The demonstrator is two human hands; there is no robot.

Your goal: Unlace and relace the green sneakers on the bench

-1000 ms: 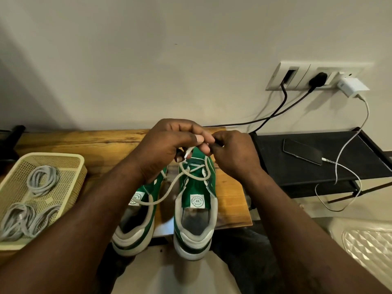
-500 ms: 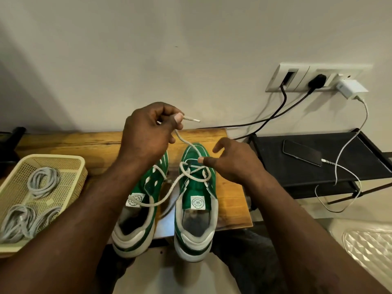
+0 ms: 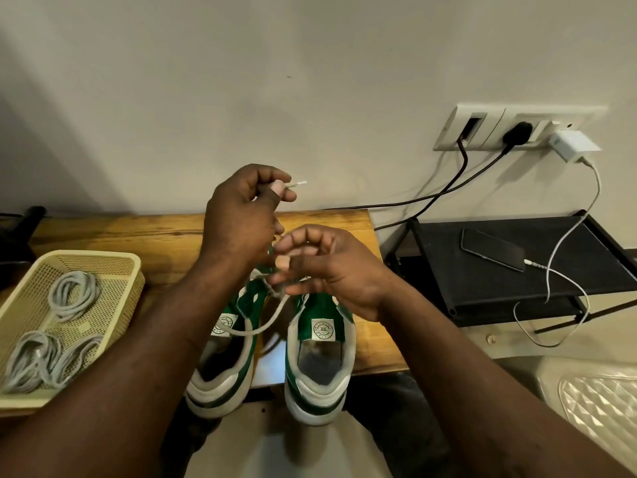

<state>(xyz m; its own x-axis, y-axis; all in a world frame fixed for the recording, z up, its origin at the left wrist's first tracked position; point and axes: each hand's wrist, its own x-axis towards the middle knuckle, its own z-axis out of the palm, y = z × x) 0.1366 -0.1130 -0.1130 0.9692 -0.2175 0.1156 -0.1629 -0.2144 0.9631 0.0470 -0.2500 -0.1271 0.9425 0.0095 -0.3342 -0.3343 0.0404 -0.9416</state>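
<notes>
Forearms: both reach in from the bottom edge and meet over the pair of shoes.
Right sneaker (image 3: 323,328): green and white, heel towards the viewer and hanging over the front edge of the bench (image 3: 138,232); its tongue and round label show.
Left sneaker (image 3: 213,395): just beside the right one on the person's left, angled a little outward, heel also past the edge.
Lace (image 3: 265,326): white, sagging in a loop from the right sneaker's upper eyelets across the left sneaker's tongue.
Basket (image 3: 86,255): cream plastic mesh on the bench's left part, holding coiled grey cables (image 3: 74,294).
Right hand (image 3: 331,270): fingers half curled over the right sneaker's lacing, fingertips at the lace; blur hides whether they actually grip it.
Left hand (image 3: 241,215): raised above the bench, thumb and forefinger pinching the lace end, the aglet (image 3: 299,183) poking out to the right.
Black rack (image 3: 551,284): right of the bench, carrying a dark phone (image 3: 493,248) with a white cable (image 3: 558,250) plugged in.
Socket panel (image 3: 482,132): on the wall, with a black plug (image 3: 517,132) and a white charger (image 3: 574,146).
</notes>
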